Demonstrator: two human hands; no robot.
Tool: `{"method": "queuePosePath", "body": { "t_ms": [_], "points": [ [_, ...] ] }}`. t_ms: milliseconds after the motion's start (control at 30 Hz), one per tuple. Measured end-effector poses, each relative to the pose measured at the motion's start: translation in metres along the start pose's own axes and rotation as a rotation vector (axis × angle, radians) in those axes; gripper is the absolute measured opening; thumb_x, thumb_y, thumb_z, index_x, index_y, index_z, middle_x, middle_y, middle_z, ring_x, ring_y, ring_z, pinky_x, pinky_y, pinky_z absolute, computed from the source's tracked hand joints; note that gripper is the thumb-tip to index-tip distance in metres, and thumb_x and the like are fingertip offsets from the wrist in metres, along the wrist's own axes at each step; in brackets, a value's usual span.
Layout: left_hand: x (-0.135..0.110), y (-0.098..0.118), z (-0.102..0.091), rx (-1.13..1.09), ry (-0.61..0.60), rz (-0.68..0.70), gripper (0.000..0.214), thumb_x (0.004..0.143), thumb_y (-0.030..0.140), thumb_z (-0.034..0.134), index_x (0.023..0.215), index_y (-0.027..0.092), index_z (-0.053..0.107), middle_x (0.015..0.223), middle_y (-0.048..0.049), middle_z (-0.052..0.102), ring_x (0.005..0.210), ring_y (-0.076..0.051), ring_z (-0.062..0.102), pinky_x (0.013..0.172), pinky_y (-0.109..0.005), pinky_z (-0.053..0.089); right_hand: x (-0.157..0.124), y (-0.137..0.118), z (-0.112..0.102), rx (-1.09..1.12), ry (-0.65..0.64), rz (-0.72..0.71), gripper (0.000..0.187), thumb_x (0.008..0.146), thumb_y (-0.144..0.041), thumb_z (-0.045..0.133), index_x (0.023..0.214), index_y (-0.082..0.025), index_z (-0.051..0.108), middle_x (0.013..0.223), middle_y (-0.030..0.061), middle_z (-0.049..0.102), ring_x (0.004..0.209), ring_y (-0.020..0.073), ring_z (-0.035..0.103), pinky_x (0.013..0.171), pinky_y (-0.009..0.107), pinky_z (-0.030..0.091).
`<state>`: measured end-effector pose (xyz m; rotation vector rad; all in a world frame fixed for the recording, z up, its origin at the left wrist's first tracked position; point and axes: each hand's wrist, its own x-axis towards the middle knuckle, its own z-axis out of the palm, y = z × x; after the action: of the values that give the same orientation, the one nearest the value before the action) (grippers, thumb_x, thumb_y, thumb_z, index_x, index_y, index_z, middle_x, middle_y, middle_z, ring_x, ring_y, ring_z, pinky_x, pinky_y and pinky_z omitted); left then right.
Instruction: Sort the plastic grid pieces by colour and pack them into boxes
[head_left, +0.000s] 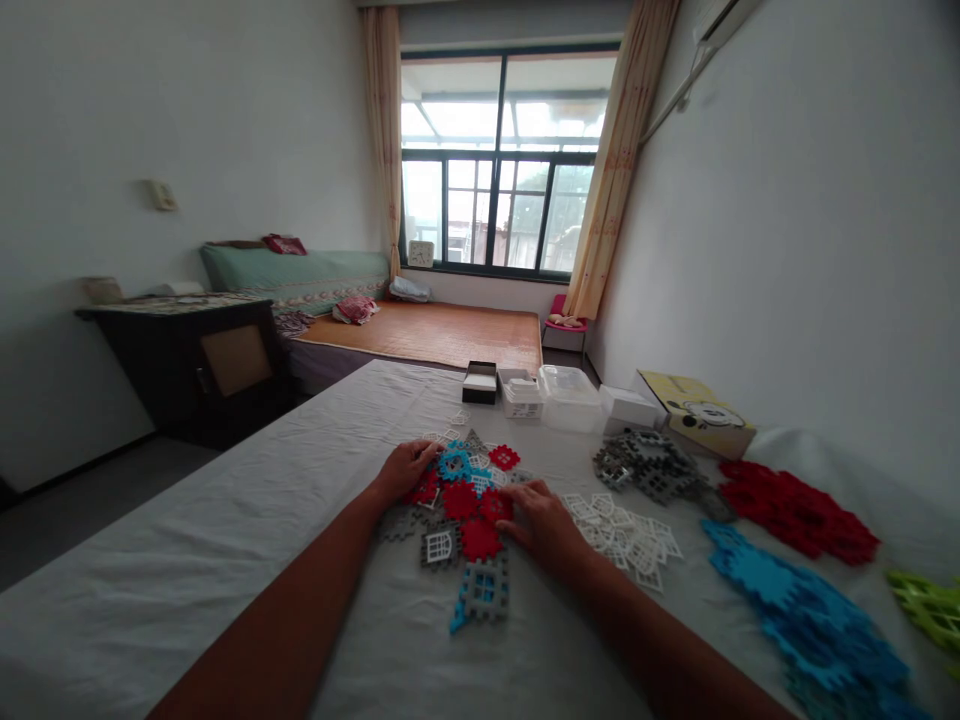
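Observation:
A mixed pile of flat, notched plastic building pieces lies in front of me on the white cloth. In it are red pieces, a blue ring-shaped piece, a grey piece with a white window insert and, nearest me, a grey square frame over blue. At the pile's left edge my left hand has its fingers curled together by a red piece; what they grip is hidden. On the right side, my right hand pinches the edge of a red notched piece.
White lattice pieces lie right of my right hand. Beyond are sorted heaps: grey, red, blue and green. A black box, a clear plastic tub and a yellow box line the far edge.

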<state>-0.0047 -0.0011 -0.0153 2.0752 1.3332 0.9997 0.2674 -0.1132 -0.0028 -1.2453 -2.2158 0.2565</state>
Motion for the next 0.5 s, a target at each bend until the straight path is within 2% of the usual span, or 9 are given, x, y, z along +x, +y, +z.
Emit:
{"method": "queuePosePath", "body": {
  "t_ms": [133,300,400,500],
  "points": [
    [0.0,0.002,-0.001,0.008,-0.006,0.001,0.049,0.086,0.051,0.039,0.097,0.015,0.07,0.093,-0.0039,0.073,0.086,-0.02,0.064,0.078,-0.024,0.046,-0.001,-0.002,-0.001,0.058,0.049,-0.006,0.044,0.072,-0.029,0.069,0.114,-0.023,0.057,0.109,0.0071,0.062,0.103,0.023,0.052,0.091,0.038,0.043],
    [0.0,0.007,-0.004,0.032,-0.022,0.006,0.049,0.085,0.053,0.039,0.096,0.017,0.071,0.096,-0.0038,0.072,0.09,-0.021,0.064,0.082,-0.025,0.045,-0.002,0.001,-0.014,0.032,0.142,-0.042,0.046,0.07,-0.016,0.064,0.115,-0.022,0.054,0.115,0.0083,0.054,0.108,0.0208,0.049,0.094,0.035,0.041],
    [0.002,0.008,-0.005,0.043,-0.023,-0.013,0.052,0.083,0.056,0.04,0.096,0.017,0.071,0.097,-0.0039,0.072,0.093,-0.023,0.063,0.083,-0.026,0.045,0.0,0.015,-0.029,-0.106,0.17,0.035,0.043,0.071,-0.019,0.065,0.113,-0.021,0.056,0.112,0.0088,0.056,0.106,0.0219,0.05,0.092,0.036,0.041],
    [0.003,0.009,-0.007,0.052,-0.035,-0.028,0.054,0.081,0.059,0.041,0.097,0.017,0.071,0.1,-0.0038,0.072,0.096,-0.024,0.063,0.084,-0.028,0.045,0.001,0.039,-0.056,-0.256,0.216,0.184,0.036,0.075,-0.034,0.064,0.107,-0.019,0.06,0.103,0.0088,0.061,0.099,0.0222,0.054,0.089,0.035,0.042]
  ]
}}
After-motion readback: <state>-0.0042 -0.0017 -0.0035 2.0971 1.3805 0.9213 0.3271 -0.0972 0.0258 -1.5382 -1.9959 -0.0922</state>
